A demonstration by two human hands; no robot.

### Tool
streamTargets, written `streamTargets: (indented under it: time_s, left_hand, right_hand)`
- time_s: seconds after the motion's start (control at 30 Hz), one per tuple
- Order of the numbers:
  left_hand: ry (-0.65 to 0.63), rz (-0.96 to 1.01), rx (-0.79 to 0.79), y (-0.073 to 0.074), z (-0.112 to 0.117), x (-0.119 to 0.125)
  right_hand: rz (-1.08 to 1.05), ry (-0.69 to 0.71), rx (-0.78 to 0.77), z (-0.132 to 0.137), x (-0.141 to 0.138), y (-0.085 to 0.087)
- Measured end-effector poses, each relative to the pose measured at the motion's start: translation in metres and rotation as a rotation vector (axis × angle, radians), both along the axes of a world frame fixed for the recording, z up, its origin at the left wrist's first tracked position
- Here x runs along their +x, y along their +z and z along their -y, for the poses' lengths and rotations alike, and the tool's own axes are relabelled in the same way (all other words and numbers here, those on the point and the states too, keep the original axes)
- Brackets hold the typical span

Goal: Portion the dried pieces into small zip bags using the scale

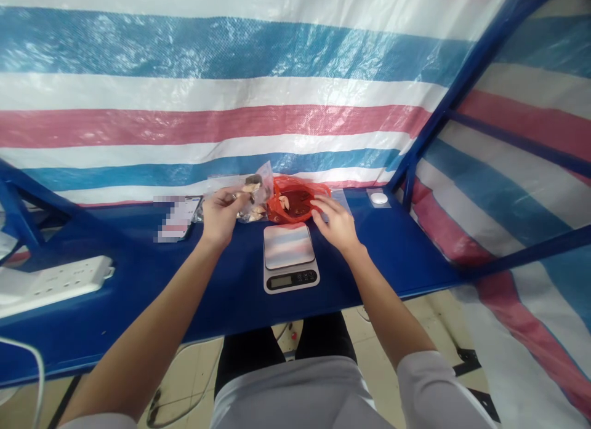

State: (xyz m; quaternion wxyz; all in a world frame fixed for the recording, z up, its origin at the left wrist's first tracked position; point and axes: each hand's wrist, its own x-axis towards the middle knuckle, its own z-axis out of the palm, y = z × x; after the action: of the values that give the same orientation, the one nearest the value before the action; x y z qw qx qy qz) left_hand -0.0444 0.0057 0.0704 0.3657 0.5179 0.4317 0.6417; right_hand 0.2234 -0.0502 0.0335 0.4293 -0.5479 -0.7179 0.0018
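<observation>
My left hand (225, 213) has its fingers closed on a clear plastic bag (265, 181) at the back of the table. Pale and dark dried slices (257, 213) show in and around that bag. Beside it, to the right, a red plastic bag (295, 216) stands with its mouth open. A few pale pieces (284, 202) lie inside it with darker contents. My right hand (336, 221) is at the right rim of the red bag, thumb and fingers closed over its edge. Just in front of the red bag is a kitchen scale (290, 256); its display is unreadable.
A phone (187, 220) lies left of the clear bag. Farther left is a white power strip (60, 284). A round white object (378, 199) sits at the back right of the blue table (392, 250). Striped sheeting (221, 124) and blue frame bars (436, 130) enclose the table.
</observation>
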Motion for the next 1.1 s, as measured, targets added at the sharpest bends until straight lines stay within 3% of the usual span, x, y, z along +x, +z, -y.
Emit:
streamTargets:
  time_s: [0.23,0.33,0.47,0.6,0.73,0.9,1.1]
  left_hand:
    - [-0.286,0.272,-0.168,-0.007,0.023,0.018]
    - [-0.338,0.348,-0.256,-0.012,0.029,0.021]
    - [-0.394,0.419,-0.327,-0.018,0.032,0.020]
    - [-0.440,0.450,-0.364,-0.024,0.031,0.018]
    - [-0.453,0.454,-0.410,-0.028,0.029,0.018]
    - [-0.341,0.334,-0.346,-0.039,0.024,0.011]
    - [0.062,-0.085,-0.021,-0.055,0.021,-0.007]
  right_hand:
    - [-0.476,0.239,-0.205,-0.032,-0.028,0.004]
    - [-0.658,0.331,-0.239,-0.041,-0.035,0.000]
    - [-0.804,0.326,-0.217,-0.046,-0.036,-0.005]
    - [-0.937,0.348,-0.326,-0.045,-0.036,-0.004]
    - [-0.929,0.346,-0.410,-0.042,-0.035,0.000]
    - [-0.931,0.318,-0.377,-0.043,-0.032,-0.001]
    - [-0.932,0.333,-0.379,-0.048,-0.035,-0.009]
